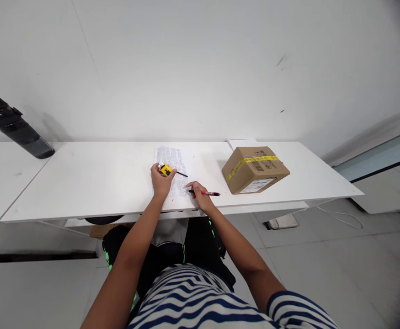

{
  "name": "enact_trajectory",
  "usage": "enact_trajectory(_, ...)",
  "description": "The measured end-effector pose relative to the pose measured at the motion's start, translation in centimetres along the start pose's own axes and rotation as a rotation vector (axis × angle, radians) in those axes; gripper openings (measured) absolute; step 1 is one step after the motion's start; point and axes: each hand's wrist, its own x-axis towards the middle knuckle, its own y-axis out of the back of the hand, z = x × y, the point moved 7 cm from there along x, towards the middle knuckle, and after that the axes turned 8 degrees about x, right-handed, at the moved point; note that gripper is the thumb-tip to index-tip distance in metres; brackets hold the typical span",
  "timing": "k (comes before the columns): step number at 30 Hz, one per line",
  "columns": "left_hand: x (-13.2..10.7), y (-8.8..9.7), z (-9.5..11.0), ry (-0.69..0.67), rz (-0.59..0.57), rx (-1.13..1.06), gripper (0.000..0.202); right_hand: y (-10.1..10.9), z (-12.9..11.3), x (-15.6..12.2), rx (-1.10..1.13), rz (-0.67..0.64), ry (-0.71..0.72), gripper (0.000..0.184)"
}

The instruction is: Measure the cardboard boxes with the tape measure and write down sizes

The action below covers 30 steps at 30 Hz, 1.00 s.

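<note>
My left hand point(161, 181) is closed around a small yellow tape measure point(164, 169), and a short dark strip of tape sticks out to the right of it. My right hand point(199, 193) grips a red pen point(209, 193) lying nearly flat, its tip towards the left. Both hands rest on a sheet of paper point(175, 164) covered in handwriting, which lies on the white table point(93, 180).
A taped cardboard box point(254, 168) with a label stands to the right of the paper. A white block point(241, 143) lies behind it. A dark bottle point(16, 128) lies at the far left on a neighbouring table. A white wall rises just behind.
</note>
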Motion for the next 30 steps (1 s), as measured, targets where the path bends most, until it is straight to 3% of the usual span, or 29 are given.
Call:
enact_trajectory(4, -0.2, 0.2, 0.1, -0.053, 0.013, 0.039, 0.079, 0.2, -0.3, -0.5, -0.178, 0.126, 0.008, 0.049)
enact_trajectory(7, -0.6, 0.2, 0.7, -0.133, -0.017, 0.137, 0.074, 0.5, -0.1, -0.8, -0.172, 0.183, -0.024, 0.048)
enact_trajectory(10, -0.8, -0.1, 1.4, -0.203, -0.086, 0.238, 0.069, 0.2, 0.2, -0.7, -0.104, 0.137, -0.051, 0.043)
enact_trajectory(14, -0.7, -0.7, 1.5, -0.178, -0.189, 0.289, 0.064, 0.0, 0.3, -0.5, -0.136, 0.101, -0.058, 0.04)
enact_trajectory(23, -0.3, -1.5, 1.3, -0.261, -0.26, 0.205, 0.059, 0.0, 0.2, -0.7, -0.088, 0.077, -0.073, 0.043)
enact_trajectory(30, -0.5, -2.1, 0.9, -0.302, -0.309, 0.117, 0.068, 0.1, 0.3, -0.7, -0.113, 0.111, -0.064, 0.043)
